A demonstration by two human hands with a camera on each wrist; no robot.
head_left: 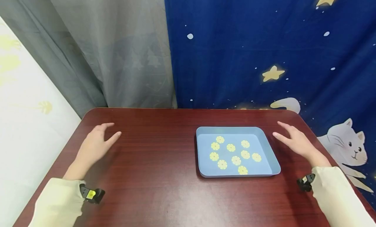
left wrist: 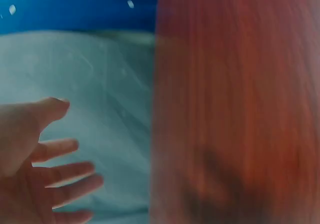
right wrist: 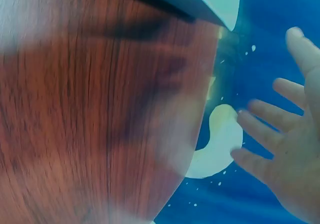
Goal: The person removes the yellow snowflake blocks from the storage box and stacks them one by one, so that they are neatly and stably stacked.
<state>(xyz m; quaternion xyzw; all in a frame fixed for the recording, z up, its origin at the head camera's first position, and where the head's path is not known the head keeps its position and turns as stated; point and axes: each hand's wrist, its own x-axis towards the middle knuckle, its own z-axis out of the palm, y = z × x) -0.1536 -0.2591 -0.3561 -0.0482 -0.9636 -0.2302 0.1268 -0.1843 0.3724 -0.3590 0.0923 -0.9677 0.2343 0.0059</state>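
In the head view a shallow blue tray with rounded corners lies right of the middle of the table. Several yellow flower-like or citrus-slice-like rounds are scattered over its floor. My left hand hovers over the table's left side, far from the tray, fingers spread and nothing in it. Just beyond the tray's right edge is my right hand, likewise holding nothing, thumb and fingers apart. Both wrist views show spread fingers on the left hand and the right hand. The tray's edge tops the right wrist view.
The dark red wood-grain table has rounded far corners. Behind it hang a grey curtain and a blue curtain with stars and a cat print. A white surface borders the left side. Each wrist wears a black camera mount.
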